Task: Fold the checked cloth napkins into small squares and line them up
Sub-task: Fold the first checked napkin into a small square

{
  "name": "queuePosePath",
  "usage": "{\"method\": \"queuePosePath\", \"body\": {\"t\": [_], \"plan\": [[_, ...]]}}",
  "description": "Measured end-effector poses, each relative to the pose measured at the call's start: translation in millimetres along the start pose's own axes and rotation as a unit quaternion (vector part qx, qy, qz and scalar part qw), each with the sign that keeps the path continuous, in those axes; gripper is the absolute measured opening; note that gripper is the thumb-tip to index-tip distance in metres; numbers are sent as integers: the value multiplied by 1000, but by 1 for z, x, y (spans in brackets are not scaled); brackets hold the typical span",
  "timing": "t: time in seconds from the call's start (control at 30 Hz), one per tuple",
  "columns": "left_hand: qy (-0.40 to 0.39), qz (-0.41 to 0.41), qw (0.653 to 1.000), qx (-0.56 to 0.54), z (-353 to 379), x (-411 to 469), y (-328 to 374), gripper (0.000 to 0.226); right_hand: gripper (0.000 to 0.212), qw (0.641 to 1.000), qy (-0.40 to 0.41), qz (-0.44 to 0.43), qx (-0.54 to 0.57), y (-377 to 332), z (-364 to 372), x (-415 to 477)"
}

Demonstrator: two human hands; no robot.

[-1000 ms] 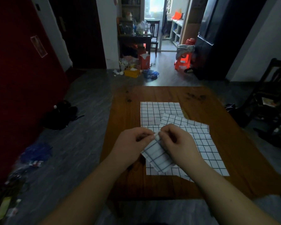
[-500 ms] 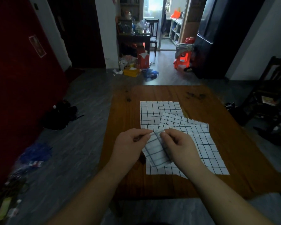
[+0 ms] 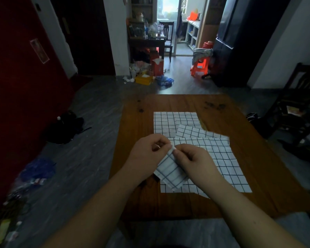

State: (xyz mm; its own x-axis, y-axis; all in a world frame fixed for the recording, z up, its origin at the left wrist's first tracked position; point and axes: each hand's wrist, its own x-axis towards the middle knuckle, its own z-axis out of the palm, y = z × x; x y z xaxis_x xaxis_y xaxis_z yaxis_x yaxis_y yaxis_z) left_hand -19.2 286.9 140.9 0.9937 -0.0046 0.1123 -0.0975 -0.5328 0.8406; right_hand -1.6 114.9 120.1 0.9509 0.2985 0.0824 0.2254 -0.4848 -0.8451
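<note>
Pinching folded napkin (image 3: 171, 173), left hand (image 3: 147, 154), right hand (image 3: 195, 161), above table (image 3: 141, 197)

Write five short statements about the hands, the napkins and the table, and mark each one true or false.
1. The left hand and the right hand both pinch the folded napkin. True.
2. The folded napkin lies on the floor. False: the hands hold it over the table.
3. On the table, flat checked napkins overlap one another. True.
4. The table is made of glass. False: it is brown wood.
5. A row of finished small squares is lined up on the table. False: only the flat checked napkins lie there.
</note>
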Motion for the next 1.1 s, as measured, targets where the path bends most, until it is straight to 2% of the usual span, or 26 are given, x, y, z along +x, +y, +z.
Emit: {"method": "queuePosePath", "body": {"t": [0.13,0.27,0.5,0.73,0.97,1.1], "plan": [[-16,-5,1000,-10,2,0,-1,8,19,1000,10,-11,-8,2,0,0],[-13,-5,1000,13,4,1,2,16,20,1000,9,-16,-18,0,0,1],[34,-29,999,-20,-13,8,2,20,23,999,16,-7,-32,7,-7,-1],[65,-50,996,-18,-25,13,-5,12,22,999,2,23,-35,17,-14,-3],[-17,-39,999,26,-6,10,-2,15,19,996,-54,-21,-68,6,-14,3],[-39,-16,999,-13,5,4,-3,12,26,995,-53,-10,-80,0,-5,8]]}}
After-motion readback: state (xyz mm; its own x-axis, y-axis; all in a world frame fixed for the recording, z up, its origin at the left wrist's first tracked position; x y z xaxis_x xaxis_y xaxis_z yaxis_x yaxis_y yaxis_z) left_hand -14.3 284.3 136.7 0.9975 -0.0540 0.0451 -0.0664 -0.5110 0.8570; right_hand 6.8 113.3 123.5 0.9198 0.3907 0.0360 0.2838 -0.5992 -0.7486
